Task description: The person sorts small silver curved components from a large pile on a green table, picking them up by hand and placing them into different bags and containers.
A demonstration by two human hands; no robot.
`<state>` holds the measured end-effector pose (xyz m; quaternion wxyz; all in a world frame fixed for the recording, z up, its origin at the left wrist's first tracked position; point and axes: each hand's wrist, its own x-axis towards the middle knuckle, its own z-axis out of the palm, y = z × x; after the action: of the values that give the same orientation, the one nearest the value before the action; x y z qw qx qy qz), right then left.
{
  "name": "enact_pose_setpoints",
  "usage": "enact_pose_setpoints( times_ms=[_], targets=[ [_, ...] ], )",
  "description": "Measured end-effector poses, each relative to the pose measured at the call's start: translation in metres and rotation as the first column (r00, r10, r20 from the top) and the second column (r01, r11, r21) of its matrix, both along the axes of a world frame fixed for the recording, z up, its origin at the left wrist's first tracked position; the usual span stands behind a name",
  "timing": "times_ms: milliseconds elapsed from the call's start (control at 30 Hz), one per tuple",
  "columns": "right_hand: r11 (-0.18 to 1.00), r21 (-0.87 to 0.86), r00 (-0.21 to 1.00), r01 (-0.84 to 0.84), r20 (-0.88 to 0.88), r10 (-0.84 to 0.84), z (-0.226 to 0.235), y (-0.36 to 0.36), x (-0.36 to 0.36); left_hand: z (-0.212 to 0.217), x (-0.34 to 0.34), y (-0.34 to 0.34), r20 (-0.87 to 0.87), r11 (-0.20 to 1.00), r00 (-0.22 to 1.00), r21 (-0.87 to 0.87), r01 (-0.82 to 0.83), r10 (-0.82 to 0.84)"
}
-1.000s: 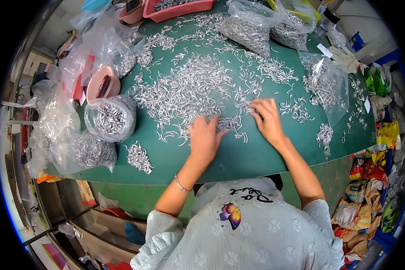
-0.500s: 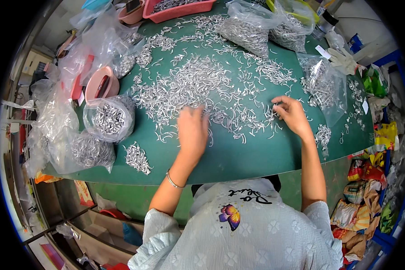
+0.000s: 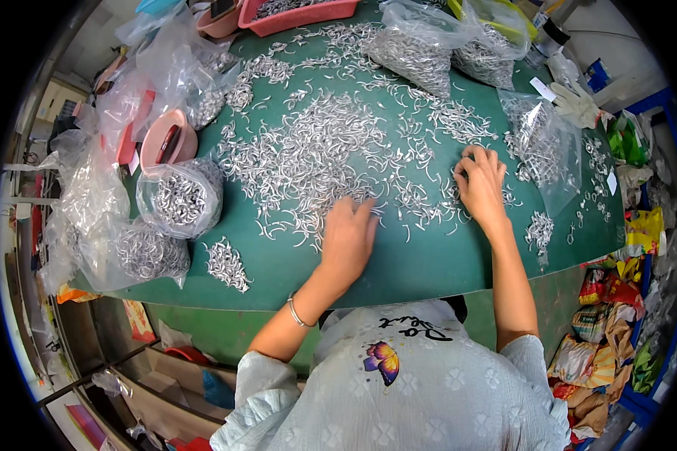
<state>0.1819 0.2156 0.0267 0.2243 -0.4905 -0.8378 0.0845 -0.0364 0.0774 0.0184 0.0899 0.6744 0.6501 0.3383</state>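
A wide heap of small curved silver metal pieces [image 3: 316, 143] spreads over the green tabletop [image 3: 421, 263]. At the heap's near edge is my left hand [image 3: 348, 237], its fingers bent down toward the pieces and blurred by motion. Farther right, my right hand [image 3: 481, 184] rests low among scattered pieces, thumb and fingers curled together. Whatever lies between those fingertips is too small to make out. Left of my left hand sits a separate small pile of the same pieces [image 3: 227, 264].
Clear bags filled with metal pieces stand at the left [image 3: 180, 199], the back [image 3: 410, 60] and the right [image 3: 541, 150]. A pink bowl [image 3: 156, 143] and a pink tray [image 3: 297, 19] stand beyond. Another small pile [image 3: 539, 231] lies near the right edge.
My left hand has moved right and nearer to me along the heap's edge. My right hand has shifted slightly, with its fingers reaching a little farther away.
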Motion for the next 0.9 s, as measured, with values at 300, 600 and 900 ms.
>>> enact_pose_setpoints(
  times_ms=[300,600,900],
  targets=[
    [0.700,-0.424,0.790,-0.575,-0.510,0.340,0.022,-0.018,-0.051,0.002,0.021,-0.001,0.839,0.855,-0.320,-0.283,0.435,0.440],
    [0.980,0.011,0.977,-0.197,-0.077,0.197,-0.015,0.019,-0.086,-0.012,0.032,-0.005,0.845,0.853,-0.313,-0.273,0.444,0.434],
    [0.865,-0.417,0.809,-0.280,-0.587,-0.021,-0.008,0.004,-0.036,-0.008,0.038,-0.012,0.812,0.886,-0.412,-0.258,0.385,0.415]
  ],
)
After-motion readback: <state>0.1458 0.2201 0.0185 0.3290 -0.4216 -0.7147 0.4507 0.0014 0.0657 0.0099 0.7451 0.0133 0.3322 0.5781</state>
